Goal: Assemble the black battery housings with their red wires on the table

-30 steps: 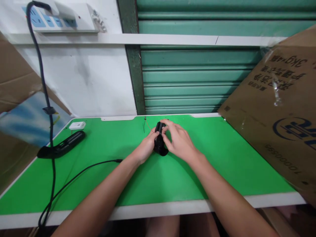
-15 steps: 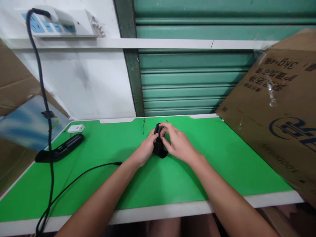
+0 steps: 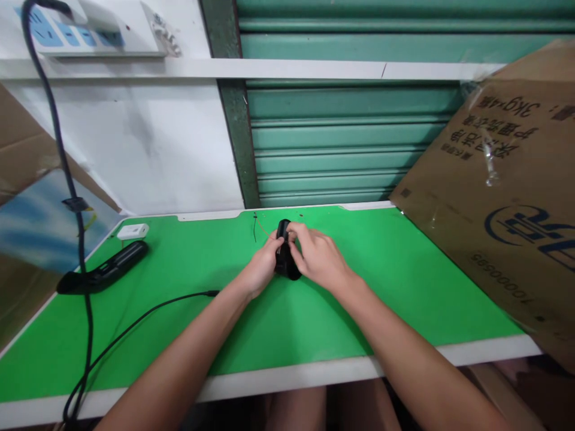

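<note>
A black curved part (image 3: 287,263) is held just above the green tabletop (image 3: 314,329), near the middle of the view. My left hand (image 3: 264,262) grips its left side, with the thumb on the part's face. Against its upper right side are the bent fingers of my right hand (image 3: 317,251), thumb and fingertips close together; whether they pinch something small is hidden. Thin orange and dark wires (image 3: 256,227) extend beyond my left fingers toward the table's back edge.
On the left lie a second black curved part (image 3: 105,269) and a small white module (image 3: 133,231). A black cable (image 3: 166,306) crosses the left side, hanging from a power strip (image 3: 103,33). Cardboard boxes (image 3: 449,197) flank the table; a green shutter (image 3: 336,108) stands behind.
The view has shifted slightly. The black part has turned a little in my hands, and my right fingers have moved slightly over its upper side.
</note>
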Motion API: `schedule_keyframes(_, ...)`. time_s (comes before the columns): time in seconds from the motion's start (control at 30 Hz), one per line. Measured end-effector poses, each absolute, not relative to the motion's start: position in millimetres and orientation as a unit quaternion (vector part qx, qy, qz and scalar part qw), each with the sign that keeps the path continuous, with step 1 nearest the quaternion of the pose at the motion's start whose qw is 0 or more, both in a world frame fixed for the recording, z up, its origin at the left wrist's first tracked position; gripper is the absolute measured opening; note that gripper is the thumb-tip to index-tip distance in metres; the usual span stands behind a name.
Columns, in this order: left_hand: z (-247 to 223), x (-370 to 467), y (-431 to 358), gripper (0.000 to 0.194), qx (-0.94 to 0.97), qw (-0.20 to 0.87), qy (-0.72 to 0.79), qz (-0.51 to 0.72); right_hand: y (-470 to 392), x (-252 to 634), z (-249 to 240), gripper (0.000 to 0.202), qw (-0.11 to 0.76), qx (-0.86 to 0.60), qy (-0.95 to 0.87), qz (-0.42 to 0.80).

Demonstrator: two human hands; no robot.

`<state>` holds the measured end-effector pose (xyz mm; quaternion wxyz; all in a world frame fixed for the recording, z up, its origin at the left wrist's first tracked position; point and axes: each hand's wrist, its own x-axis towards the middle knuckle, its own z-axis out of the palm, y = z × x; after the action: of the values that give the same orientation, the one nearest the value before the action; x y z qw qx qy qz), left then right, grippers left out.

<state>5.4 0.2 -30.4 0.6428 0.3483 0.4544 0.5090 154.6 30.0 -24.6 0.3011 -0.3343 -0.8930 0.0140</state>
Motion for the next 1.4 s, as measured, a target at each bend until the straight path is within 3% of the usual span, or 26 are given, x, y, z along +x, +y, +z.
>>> schedule_keyframes(0.2, -26, 2, -2, 0.044, 0.393, 0.648, 0.406, 0.510, 24, 151, -19, 0.023, 0.278, -0.313, -0.907, -0.044)
schedule_keyframes(0.53, -36, -4, -6, 0.057, 0.621, 0.465, 0.450, 0.442, 19, 155, -11, 0.018, 0.233, -0.332, -0.914, -0.001)
schedule_keyframes(0.63, -42, -6, -1, 0.056, 0.617, 0.476, 0.432, 0.454, 24, 158, -14, 0.017, 0.296, -0.318, -0.898, 0.073)
schedule_keyframes(0.77, -41, -7, 5, 0.050, 0.575, 0.506, 0.434, 0.474, 34, 163, -16, 0.046, 0.453, -0.310, -0.814, 0.193)
schedule_keyframes(0.87, -32, -6, 0, 0.047, 0.581, 0.505, 0.441, 0.461, 40, 164, -16, 0.053, 0.501, -0.332, -0.756, 0.259)
schedule_keyframes(1.03, -21, -9, -9, 0.047, 0.635, 0.461, 0.425, 0.451, 41, 163, -16, 0.062, 0.417, -0.295, -0.740, 0.437)
schedule_keyframes(1.4, -18, -9, -12, 0.046, 0.669, 0.413, 0.448, 0.426, 32, 161, -16, 0.071, 0.402, -0.277, -0.759, 0.430)
